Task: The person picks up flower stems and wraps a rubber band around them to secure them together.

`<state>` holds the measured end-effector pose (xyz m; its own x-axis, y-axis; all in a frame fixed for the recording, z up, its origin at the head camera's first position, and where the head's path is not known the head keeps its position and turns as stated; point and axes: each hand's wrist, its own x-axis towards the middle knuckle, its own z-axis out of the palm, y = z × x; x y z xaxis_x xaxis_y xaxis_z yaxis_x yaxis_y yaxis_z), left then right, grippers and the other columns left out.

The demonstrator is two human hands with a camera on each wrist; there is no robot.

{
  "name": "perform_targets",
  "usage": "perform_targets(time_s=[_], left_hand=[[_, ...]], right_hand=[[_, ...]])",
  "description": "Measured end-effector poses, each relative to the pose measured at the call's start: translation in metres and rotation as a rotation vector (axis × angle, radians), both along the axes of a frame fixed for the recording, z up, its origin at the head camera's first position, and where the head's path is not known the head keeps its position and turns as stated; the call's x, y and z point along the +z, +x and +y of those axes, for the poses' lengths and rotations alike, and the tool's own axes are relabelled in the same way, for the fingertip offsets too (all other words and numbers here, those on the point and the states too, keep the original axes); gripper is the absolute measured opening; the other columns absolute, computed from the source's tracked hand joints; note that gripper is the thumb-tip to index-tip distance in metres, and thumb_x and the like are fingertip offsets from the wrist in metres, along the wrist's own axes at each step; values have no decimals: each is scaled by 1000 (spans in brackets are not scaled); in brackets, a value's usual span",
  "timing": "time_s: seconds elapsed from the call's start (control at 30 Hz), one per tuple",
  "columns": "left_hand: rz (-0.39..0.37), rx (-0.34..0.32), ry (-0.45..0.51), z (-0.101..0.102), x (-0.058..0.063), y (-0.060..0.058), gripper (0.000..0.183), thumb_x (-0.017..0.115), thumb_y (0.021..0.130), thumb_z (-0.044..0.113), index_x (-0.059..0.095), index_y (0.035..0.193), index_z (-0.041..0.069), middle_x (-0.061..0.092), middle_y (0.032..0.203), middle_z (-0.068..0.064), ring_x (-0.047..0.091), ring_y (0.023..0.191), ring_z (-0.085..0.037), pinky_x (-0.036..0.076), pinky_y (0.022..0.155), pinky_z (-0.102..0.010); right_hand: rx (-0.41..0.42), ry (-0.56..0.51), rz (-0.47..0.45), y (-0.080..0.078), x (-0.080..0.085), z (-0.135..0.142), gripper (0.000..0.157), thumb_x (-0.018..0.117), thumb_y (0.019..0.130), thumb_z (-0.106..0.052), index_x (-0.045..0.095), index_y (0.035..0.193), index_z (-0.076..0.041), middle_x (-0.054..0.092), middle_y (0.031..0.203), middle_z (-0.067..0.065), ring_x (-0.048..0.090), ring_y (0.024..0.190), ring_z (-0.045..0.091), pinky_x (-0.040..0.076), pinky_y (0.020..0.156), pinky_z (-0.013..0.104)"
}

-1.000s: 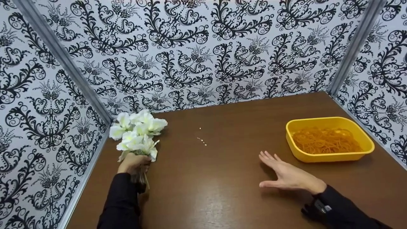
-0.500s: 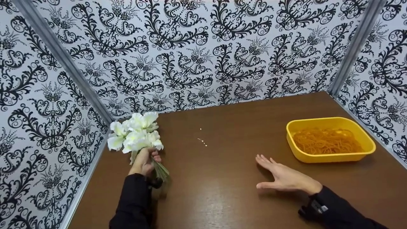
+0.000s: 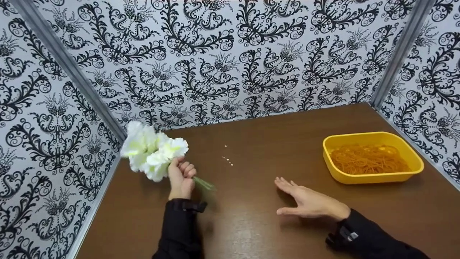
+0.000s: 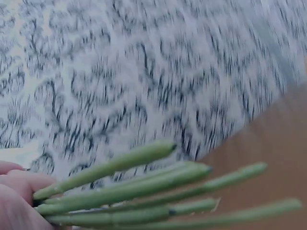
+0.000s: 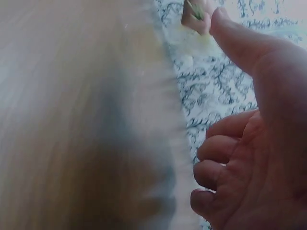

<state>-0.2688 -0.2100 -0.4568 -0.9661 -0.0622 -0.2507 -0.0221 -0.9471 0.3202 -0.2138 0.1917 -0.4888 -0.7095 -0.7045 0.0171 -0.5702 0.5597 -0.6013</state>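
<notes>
My left hand (image 3: 182,177) grips a bunch of white flowers (image 3: 152,151) by the stems, with the yellow-green-centred blooms leaning to the left. In the head view the cut ends of the stems stick out at the lower right of the fist. Several green stems (image 4: 139,187) fan out from the fingers in the left wrist view. My right hand (image 3: 311,201) is held over the table to the right, thumb apart and fingers extended, holding nothing. The right wrist view shows its palm (image 5: 273,158), with part of the left hand (image 5: 195,17) at the top.
A yellow tub (image 3: 373,178) with orange, noodle-like strands (image 3: 370,158) stands at the right of the brown table (image 3: 266,140). Small white bits (image 3: 228,160) lie near the middle. Patterned walls (image 3: 215,64) enclose the back and sides.
My left hand has moved right and turned, swinging the flower stems toward the middle while the blooms tilt left. My right hand has drifted a little to the left.
</notes>
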Motion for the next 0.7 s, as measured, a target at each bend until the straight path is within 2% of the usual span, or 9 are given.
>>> perform_targets(time_s=[0.17,0.23,0.33,0.4,0.47,0.57,0.63,0.7], left_hand=[[127,34,153,40,10,7,48,37,107,14,16,65,20,11,59,10,7,53,-3,7,46,-17],[154,28,163,56,13,10,49,38,109,18,16,65,20,11,59,10,6,53,-3,6,46,-18],[177,-5,129,80,16,16,51,38,110,22,17,63,20,12,58,9,6,54,-5,8,44,-18],[186,-36,106,95,18,20,52,38,110,24,18,62,19,12,58,9,7,52,-5,10,43,-19],[200,-67,88,109,21,25,53,38,110,25,18,61,19,13,56,10,9,49,-5,10,42,-19],[223,-99,57,127,25,31,54,37,110,27,17,61,20,14,55,10,11,45,-4,10,40,-18],[235,-114,25,137,27,35,54,36,111,27,16,62,20,14,53,11,11,43,-4,10,40,-18],[233,-126,2,146,27,38,53,36,111,28,16,62,19,14,53,10,11,43,-4,10,40,-18]], right_hand=[[-2,-48,36,4,20,-21,83,56,100,-55,30,156,1,26,162,21,25,148,41,23,117,60],[-12,-86,55,7,31,-32,75,52,104,-51,33,155,0,30,161,20,30,147,38,27,117,58],[-43,-150,81,11,44,-48,64,48,107,-47,40,153,-4,42,156,15,43,141,28,35,115,52],[-60,-192,101,13,49,-57,56,47,108,-44,48,149,-6,59,141,10,57,127,21,46,107,46],[-68,-228,80,14,53,-65,48,46,109,-42,56,143,-10,70,118,2,66,104,14,55,91,38],[-54,-295,-30,15,56,-73,37,47,109,-38,65,129,-13,65,89,-6,60,76,9,51,69,27],[-41,-352,-162,16,56,-76,31,48,109,-35,66,122,-12,65,85,-2,61,68,15,52,62,28],[-34,-404,-298,16,56,-78,30,49,109,-32,63,118,-8,69,88,6,65,66,20,57,60,35]])
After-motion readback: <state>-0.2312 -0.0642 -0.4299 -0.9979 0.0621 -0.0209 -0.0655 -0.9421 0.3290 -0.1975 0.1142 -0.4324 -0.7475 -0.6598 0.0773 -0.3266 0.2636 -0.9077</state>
